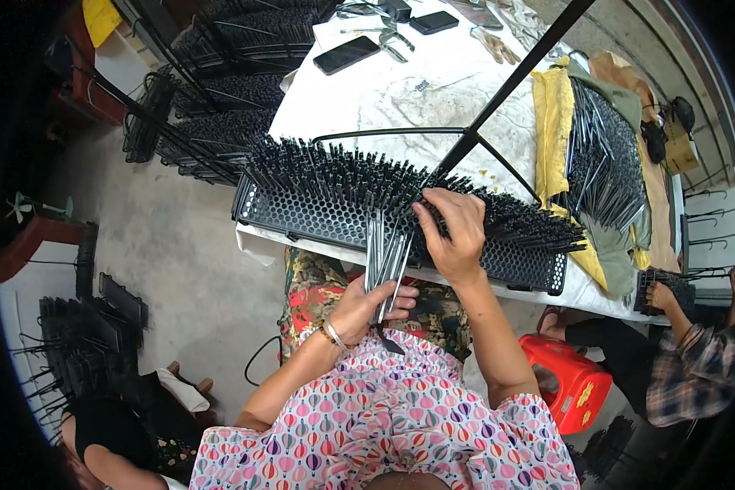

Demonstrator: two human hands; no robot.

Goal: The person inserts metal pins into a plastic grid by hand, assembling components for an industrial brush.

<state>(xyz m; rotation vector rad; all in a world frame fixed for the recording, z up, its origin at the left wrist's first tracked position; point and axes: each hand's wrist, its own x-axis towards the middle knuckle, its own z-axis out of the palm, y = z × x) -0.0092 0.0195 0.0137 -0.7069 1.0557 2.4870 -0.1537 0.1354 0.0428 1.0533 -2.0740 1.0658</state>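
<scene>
My left hand (359,309) is wrapped round a bundle of thin, shiny metal rods (385,251), held upright in front of my lap. The tops of the bundle reach the near side of a long black perforated rack (302,214). Dense rows of dark, thin rods (335,175) stand upright in its holes. Over the rack's middle, my right hand (453,233) has its thumb and fingertips drawn together among the standing rods. Whatever is between those fingertips is too small to make out. A dark flat strip (390,341) hangs below my left hand.
Two dark phones (347,55) and pliers (394,47) lie on the white-covered table (416,94). A black frame bar (510,86) slants over the rack. Yellow sacking (551,122) with more rods (600,155) is at right. A red stool (559,380) and co-workers are nearby.
</scene>
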